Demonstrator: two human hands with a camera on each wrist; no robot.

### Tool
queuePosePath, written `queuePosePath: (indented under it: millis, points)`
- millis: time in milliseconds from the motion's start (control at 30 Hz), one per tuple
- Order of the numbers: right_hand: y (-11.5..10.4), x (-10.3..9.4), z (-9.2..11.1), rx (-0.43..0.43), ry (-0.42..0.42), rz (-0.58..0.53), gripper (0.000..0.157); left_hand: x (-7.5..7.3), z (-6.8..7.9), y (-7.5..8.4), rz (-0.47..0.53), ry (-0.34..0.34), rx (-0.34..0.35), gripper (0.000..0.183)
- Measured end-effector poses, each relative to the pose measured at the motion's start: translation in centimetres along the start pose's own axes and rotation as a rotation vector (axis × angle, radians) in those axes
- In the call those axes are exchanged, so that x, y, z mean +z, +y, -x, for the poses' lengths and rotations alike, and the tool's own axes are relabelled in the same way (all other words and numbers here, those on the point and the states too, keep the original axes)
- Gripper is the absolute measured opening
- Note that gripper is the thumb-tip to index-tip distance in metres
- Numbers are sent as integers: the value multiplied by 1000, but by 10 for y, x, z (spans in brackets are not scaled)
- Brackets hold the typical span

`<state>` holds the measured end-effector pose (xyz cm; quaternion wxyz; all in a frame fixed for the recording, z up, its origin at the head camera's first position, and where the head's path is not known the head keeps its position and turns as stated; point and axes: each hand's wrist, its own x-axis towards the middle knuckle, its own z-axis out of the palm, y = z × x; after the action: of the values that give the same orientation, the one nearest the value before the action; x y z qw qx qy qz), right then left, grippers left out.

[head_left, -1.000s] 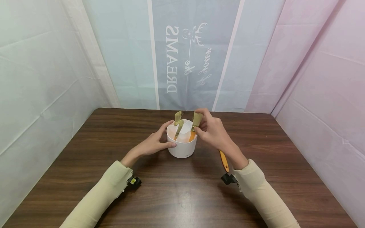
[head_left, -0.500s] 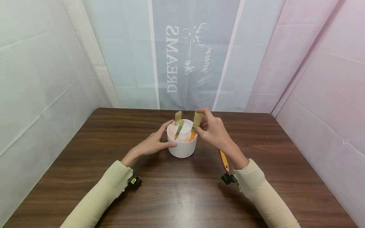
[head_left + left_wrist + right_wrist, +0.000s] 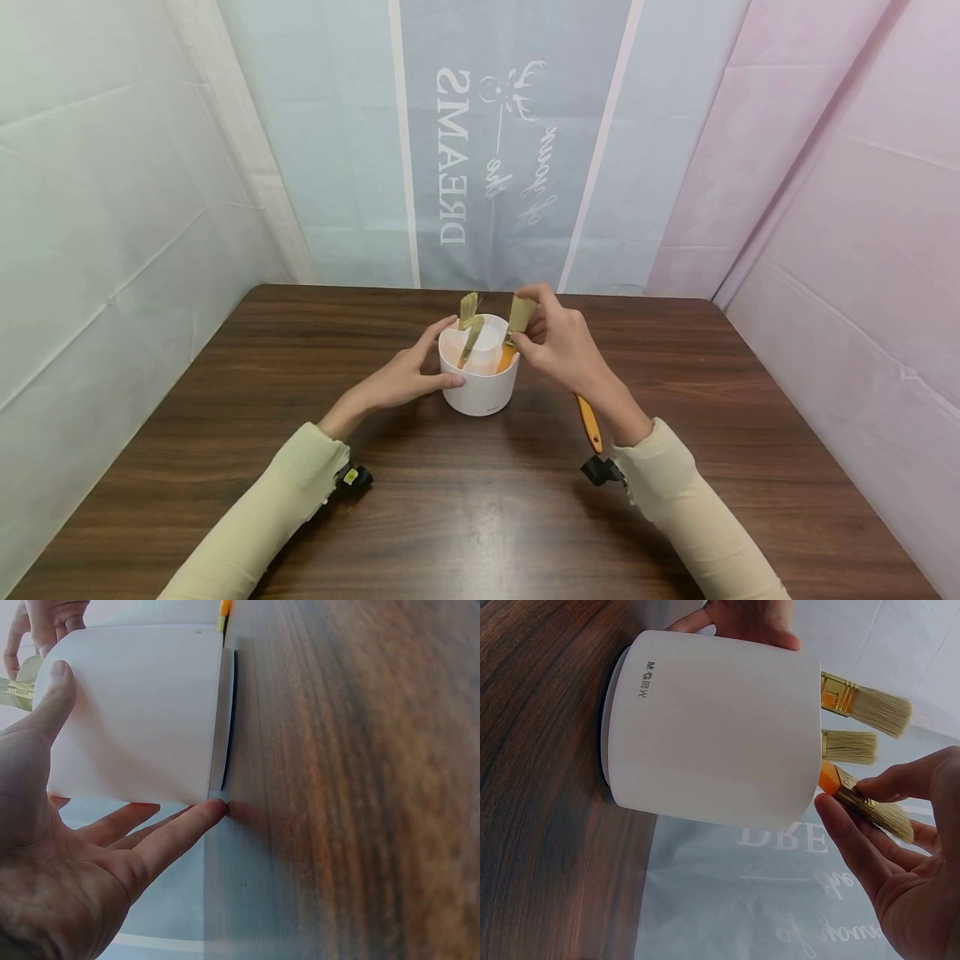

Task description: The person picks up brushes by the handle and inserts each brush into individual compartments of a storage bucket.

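A white round desk organizer (image 3: pixel 480 395) stands upright on the table with a small dark logo low on its wall. My left hand (image 3: pixel 401 379) holds its left side, thumb on the front wall and fingers behind. At its right rim, my right hand (image 3: pixel 562 337) pinches a paintbrush (image 3: pixel 851 793) near the metal ferrule; the bristles point up and the orange handle goes down inside. Two more paintbrushes, one wide (image 3: pixel 881 710) and one beyond it (image 3: pixel 855 747), stand bristles up in the organizer. Their lower handles are hidden by its wall.
Another paintbrush with an orange handle (image 3: pixel 589 423) lies on the dark wood table (image 3: pixel 480 508), partly hidden under my right wrist. A printed cloth (image 3: pixel 495 167) hangs behind the table's far edge, with pale cloth on both sides.
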<state>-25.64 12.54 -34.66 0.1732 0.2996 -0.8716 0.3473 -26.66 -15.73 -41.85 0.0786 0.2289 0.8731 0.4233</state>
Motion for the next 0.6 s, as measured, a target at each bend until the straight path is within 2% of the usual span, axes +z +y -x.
queuePosePath:
  millis: [600]
  points:
    - [-1,-1,0,17,4,8,52,1,1,1,4,2,-8,99]
